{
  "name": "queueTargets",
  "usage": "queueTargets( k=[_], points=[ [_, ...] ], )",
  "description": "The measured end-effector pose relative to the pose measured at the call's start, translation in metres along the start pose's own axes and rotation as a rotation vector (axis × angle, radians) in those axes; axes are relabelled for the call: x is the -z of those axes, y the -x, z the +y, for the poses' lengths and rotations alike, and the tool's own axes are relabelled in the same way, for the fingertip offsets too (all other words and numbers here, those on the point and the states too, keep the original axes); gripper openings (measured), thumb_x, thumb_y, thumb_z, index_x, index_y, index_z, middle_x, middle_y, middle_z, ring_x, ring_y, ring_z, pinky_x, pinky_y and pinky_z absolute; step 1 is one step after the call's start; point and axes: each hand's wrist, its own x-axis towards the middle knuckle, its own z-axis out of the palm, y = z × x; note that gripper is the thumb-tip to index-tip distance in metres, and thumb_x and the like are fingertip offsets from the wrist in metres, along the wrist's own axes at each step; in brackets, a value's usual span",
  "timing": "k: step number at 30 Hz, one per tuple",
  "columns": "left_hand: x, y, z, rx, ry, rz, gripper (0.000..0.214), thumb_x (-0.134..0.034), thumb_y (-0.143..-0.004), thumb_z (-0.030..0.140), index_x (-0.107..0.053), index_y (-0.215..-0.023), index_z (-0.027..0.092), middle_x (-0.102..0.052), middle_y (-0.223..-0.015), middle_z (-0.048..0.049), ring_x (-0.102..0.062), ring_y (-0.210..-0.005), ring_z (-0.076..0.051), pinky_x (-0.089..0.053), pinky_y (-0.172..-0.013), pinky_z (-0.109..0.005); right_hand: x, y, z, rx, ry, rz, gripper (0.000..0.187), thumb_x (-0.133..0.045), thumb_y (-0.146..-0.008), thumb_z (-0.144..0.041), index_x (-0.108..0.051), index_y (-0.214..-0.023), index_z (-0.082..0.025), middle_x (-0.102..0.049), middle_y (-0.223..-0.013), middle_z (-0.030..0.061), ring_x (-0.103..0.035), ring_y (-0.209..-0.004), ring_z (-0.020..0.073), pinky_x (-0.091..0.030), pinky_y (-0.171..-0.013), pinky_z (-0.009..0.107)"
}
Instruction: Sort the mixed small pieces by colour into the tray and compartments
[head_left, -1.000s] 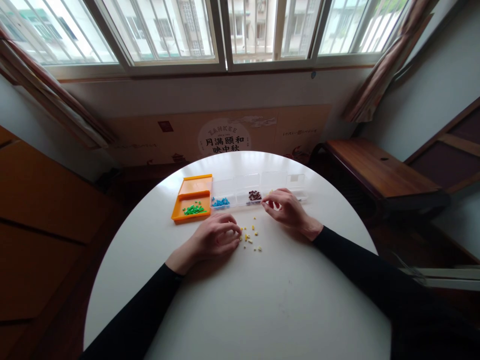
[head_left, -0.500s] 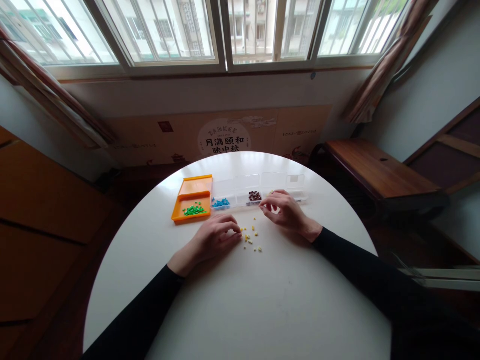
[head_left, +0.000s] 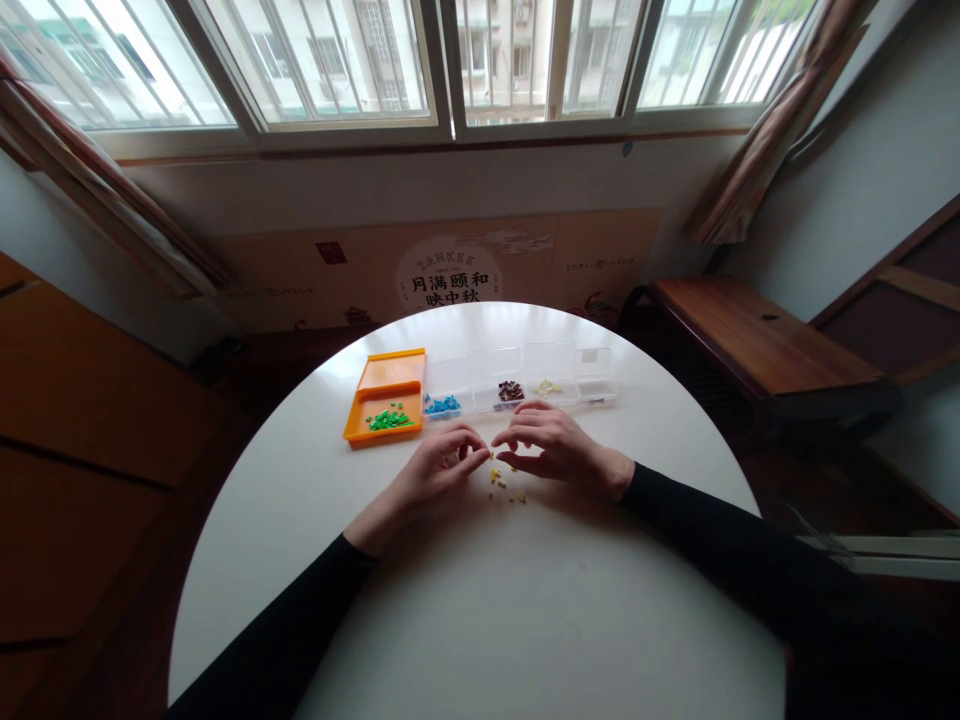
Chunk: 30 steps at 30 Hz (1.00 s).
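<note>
My left hand (head_left: 439, 468) is closed in a pinch, thumb and forefinger meeting. What sits in the pinch is too small to make out. Just across from those fingertips is my right hand (head_left: 553, 448), its thumb and forefinger a little apart with nothing visible between them. Small yellow and pale pieces (head_left: 501, 483) lie scattered on the white table (head_left: 480, 620), under and in front of the fingers. Behind the hands, a clear compartment box (head_left: 484, 405) with raised lids holds blue pieces (head_left: 442, 405), dark brown pieces (head_left: 511, 391) and pale yellow pieces (head_left: 548, 386).
An orange tray (head_left: 348, 433) with small green pieces (head_left: 390, 418) stands left of the clear box. Past the round table's far edge is a wall with a printed panel (head_left: 600, 240) under windows. A wooden bench (head_left: 765, 330) stands at the right.
My right hand has moved left and nearer from the clear box to my left hand's fingertips, uncovering the pale yellow pieces. My left hand has lifted slightly and turned into a pinch.
</note>
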Motion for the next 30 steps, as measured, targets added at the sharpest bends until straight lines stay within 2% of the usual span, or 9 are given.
queueTargets(
  k=[12, 19, 30],
  points=[
    [-0.0032, -0.0006, -0.0025, 0.057, 0.060, -0.023, 0.025, -0.070, -0.107, 0.041, -0.080, -0.102, 0.019, -0.076, -0.099, -0.0069, -0.069, -0.092, -0.019, -0.054, -0.084, -0.029, -0.0013, -0.0006, -0.0013, 0.018, 0.018, 0.015, 0.007, -0.069, -0.106, -0.024, -0.073, -0.112, -0.025, -0.071, -0.082, -0.0023, -0.066, -0.074, 0.0151, -0.055, -0.100, 0.036],
    [-0.0033, 0.0000, 0.0006, 0.026, 0.047, 0.004, 0.024, -0.074, -0.104, 0.041, -0.081, -0.103, 0.019, -0.074, -0.097, -0.0071, -0.066, -0.084, -0.017, -0.053, -0.075, -0.028, -0.0001, -0.0003, -0.0027, -0.013, -0.007, 0.022, 0.004, -0.074, -0.104, -0.027, -0.071, -0.105, -0.025, -0.072, -0.081, -0.0032, -0.067, -0.075, 0.0149, -0.055, -0.102, 0.038],
    [-0.0047, -0.0019, -0.0006, -0.026, 0.008, 0.042, 0.022, -0.071, -0.107, 0.038, -0.080, -0.101, 0.019, -0.076, -0.099, -0.0082, -0.070, -0.091, -0.019, -0.057, -0.084, -0.032, -0.0006, -0.0005, -0.0029, -0.035, -0.002, 0.017, 0.006, -0.068, -0.105, -0.021, -0.071, -0.104, -0.026, -0.072, -0.081, -0.0020, -0.066, -0.073, 0.0154, -0.057, -0.101, 0.038]
  ],
)
